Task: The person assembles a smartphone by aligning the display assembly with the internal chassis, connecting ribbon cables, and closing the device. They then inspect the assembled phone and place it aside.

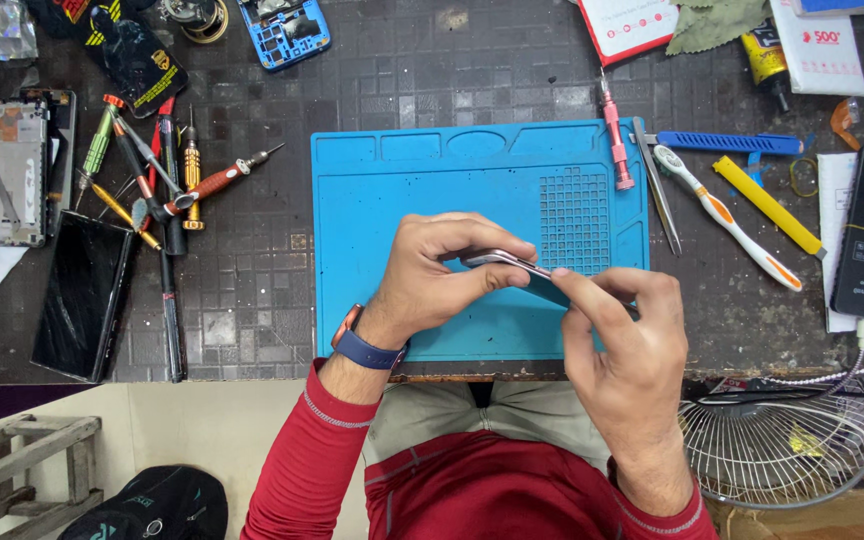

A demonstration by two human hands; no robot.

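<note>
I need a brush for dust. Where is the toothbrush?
In the head view, the toothbrush lies on the right of the bench, just off the blue mat, between the tweezers and the yellow stick.

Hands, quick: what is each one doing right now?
Left hand: closed, pinching one end of a thin silvery phone part.
Right hand: closed, fingers gripping its other end.
</note>
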